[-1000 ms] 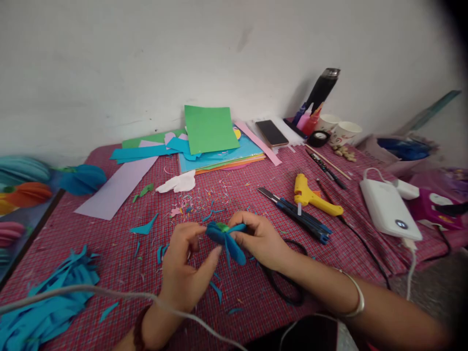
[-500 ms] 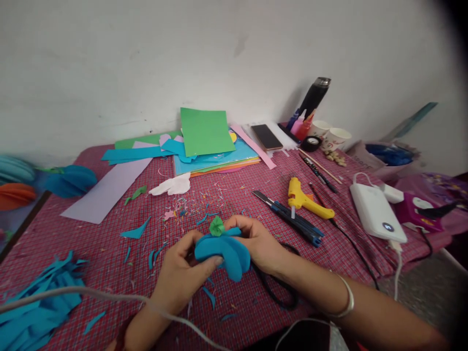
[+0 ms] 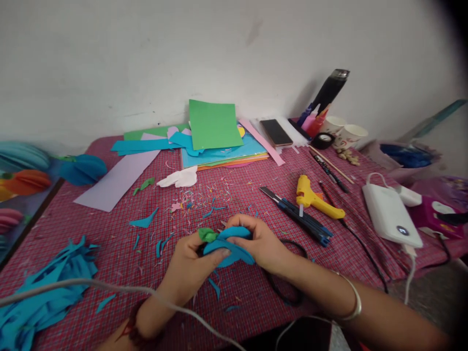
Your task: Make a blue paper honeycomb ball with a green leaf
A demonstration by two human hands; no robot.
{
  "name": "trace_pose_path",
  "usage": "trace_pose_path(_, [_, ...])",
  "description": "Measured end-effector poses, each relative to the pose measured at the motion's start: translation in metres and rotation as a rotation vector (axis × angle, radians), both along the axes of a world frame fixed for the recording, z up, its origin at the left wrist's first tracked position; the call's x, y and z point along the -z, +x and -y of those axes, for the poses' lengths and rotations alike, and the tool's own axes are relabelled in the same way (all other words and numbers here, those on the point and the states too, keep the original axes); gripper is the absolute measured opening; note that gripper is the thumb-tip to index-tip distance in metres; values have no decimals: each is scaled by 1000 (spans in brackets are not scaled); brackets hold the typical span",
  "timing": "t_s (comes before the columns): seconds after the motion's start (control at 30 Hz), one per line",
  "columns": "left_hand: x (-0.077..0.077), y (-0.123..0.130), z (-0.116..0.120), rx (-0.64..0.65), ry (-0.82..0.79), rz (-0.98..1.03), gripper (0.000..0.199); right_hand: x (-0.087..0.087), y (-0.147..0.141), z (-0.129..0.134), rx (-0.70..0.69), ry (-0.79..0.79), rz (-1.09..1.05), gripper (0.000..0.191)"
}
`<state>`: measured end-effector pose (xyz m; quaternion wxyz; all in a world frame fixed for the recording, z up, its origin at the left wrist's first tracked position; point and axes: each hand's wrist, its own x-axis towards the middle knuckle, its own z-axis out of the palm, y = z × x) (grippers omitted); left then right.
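Observation:
Low over the front middle of the table, both hands hold a blue paper pumpkin (image 3: 236, 257) made of rounded folded leaves. A crumpled green paper top (image 3: 207, 235) sticks out at its left. My left hand (image 3: 188, 268) is closed on the left side, thumb laid across the front leaf. On the other side, my right hand (image 3: 268, 246) pinches the leaves, its thumb tucked between them and the fingers behind. The far fingers of both hands are partly hidden. Blue paper scraps (image 3: 215, 289) lie beneath on the checked cloth.
Right of my hands lie a box cutter (image 3: 272, 195), a yellow glue gun (image 3: 316, 199) and a white power bank (image 3: 393, 209). Coloured paper (image 3: 212, 124) is stacked by the wall. Cut blue strips (image 3: 54, 287) heap at left. A pale cable (image 3: 120, 288) crosses my left wrist.
The paper pumpkin has been turned, so its green top has swung from upright to the left. My right thumb now shows between the leaves. The whole view has shifted slightly left.

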<state>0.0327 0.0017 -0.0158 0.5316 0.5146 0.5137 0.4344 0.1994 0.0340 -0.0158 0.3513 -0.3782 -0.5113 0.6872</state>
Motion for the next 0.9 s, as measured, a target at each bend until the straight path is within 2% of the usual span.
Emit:
trace_pose_path(0.13, [3, -3, -1, -23, -45, 27, 9, 0, 4, -4, 34, -21, -73, 20])
trace_pose_path(0.33, [1, -3, -2, -105, -134, -17, 15, -2, 18, -20, 287, 79, -25, 16])
trace_pose_path(0.5, [4, -4, -2, -162, -99, -6, 16, -3, 25, -23, 213, 77, -45, 26])
trace_pose_path(0.63, [3, -5, -3, -83, -76, 25, 18, -6, 27, -19, 124, 101, -1, 29])
trace_pose_path(0.73, [0, -8, -3, -59, -16, -64, 14, -9, 28, -17, 129, 256, 44, 26])
trace_pose_path(0.9, [-3, -8, -2, -80, 180, -288, 14, -10, 26, -13, 69, 608, 92, 5])
